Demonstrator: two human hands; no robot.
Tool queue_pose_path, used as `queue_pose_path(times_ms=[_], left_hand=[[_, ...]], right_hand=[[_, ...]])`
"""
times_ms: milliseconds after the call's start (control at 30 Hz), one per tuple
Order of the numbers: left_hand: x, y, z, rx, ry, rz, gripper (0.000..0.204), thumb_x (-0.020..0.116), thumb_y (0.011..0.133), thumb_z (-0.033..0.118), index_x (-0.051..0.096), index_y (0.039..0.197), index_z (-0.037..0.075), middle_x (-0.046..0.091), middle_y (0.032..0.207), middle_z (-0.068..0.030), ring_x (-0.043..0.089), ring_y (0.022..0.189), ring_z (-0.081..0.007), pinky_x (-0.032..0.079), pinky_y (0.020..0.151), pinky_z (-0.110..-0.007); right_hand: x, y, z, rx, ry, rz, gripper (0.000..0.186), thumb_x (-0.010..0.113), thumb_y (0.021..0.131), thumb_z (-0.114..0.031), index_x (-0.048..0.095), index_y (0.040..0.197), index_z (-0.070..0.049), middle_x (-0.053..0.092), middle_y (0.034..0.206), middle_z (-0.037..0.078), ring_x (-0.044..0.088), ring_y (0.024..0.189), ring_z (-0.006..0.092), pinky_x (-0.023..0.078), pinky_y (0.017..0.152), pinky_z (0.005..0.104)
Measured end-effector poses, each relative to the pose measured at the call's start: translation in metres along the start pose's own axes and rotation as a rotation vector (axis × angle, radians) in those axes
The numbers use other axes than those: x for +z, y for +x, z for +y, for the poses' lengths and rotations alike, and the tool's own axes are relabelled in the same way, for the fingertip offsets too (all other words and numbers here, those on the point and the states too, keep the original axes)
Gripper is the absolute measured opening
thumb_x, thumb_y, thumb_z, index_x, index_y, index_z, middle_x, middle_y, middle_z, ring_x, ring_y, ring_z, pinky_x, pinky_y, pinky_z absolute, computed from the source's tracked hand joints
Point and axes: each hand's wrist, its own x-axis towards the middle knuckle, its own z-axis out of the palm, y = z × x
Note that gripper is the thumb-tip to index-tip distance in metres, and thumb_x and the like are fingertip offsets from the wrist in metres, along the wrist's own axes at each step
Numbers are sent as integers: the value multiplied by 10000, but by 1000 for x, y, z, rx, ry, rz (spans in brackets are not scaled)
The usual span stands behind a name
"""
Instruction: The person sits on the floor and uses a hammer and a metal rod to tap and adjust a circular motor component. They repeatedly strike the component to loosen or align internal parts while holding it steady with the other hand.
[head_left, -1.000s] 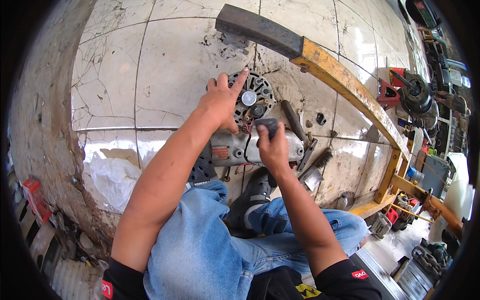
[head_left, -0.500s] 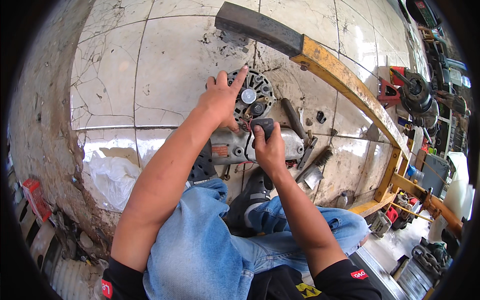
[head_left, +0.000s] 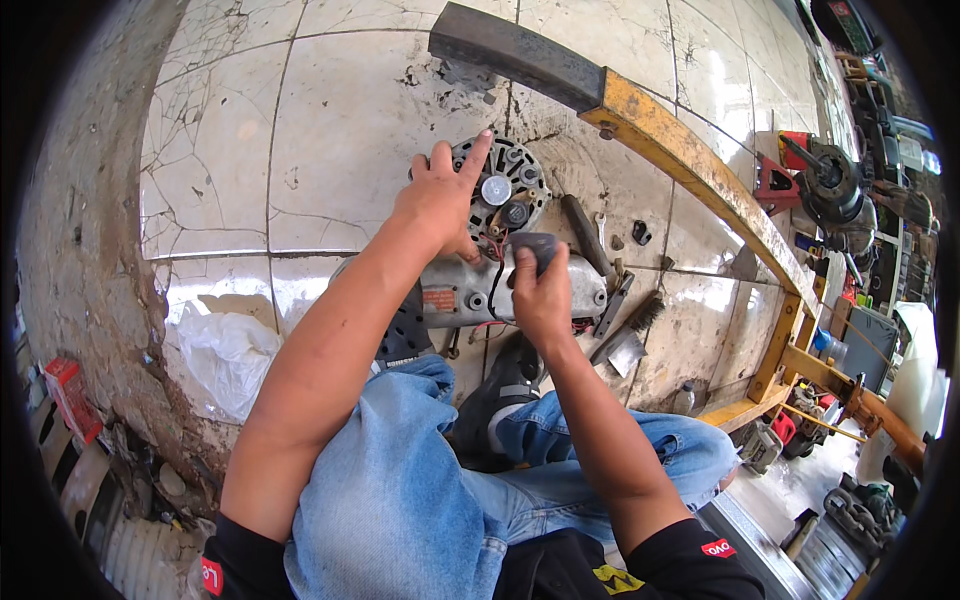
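Head view looks down on a round metal motor part (head_left: 505, 190) — an alternator by its look — lying on the tiled floor (head_left: 330, 130) just beyond the person's knees. Its ribbed face is turned up, with a bright round cap near the middle and a dark knob beside it. The left hand (head_left: 440, 195) rests on the part's left edge, its fingers spread and the forefinger stretched up along the rim; it steadies the part rather than closing round it. The right hand (head_left: 540, 295) sits just below the part, its fingers pinched on a small piece of grey sanding paper (head_left: 535, 245) pressed against the part's lower edge. Under both hands lies a long grey metal housing (head_left: 470, 295) with an orange label, touching the round part, and thin red and black wires run between the two.

To the right of the housing, near but apart, lie a dark-handled tool (head_left: 585, 235), a small spanner (head_left: 602, 228), a wire brush (head_left: 640, 315) and a flat scraper (head_left: 625, 350). A yellow steel frame (head_left: 700, 180) crosses the floor behind them — its far end is dark and bare of paint. A crumpled white plastic bag (head_left: 225, 355) lies on the floor to the left. Blue jeans (head_left: 400, 480) and a black shoe (head_left: 495, 395) fill the lower middle.
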Motion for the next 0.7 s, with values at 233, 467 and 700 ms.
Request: queue_pose_path(times_ms=[233, 467, 700], left_hand=[[4, 2, -1, -25, 27, 27, 1537, 1005, 494, 298, -41, 1620, 298, 334, 1451, -167, 414, 1311, -420, 530, 1023, -476], [5, 3, 1, -30, 26, 35, 1527, 1003, 497, 292, -32, 1621, 300, 340, 1451, -162, 419, 1313, -418, 532, 1017, -480], [7, 0, 0, -32, 25, 42, 1511, 998, 508, 284, -25, 1621, 298, 346, 1437, -165, 419, 1304, -416, 537, 1006, -482]], right_hand=[[0, -1, 0, -4, -13, -21, 273, 572, 1014, -198, 458, 1144, 13, 691, 881, 281, 684, 815, 484, 513, 685, 503], [-3, 4, 5, 29, 25, 8, 285, 568, 1014, -194, 446, 1164, 15, 687, 877, 282, 687, 812, 472, 512, 681, 500], [-1, -2, -7, 68, -9, 8, 276, 564, 1015, -198, 451, 1145, 17, 688, 894, 291, 678, 835, 490, 511, 709, 513]])
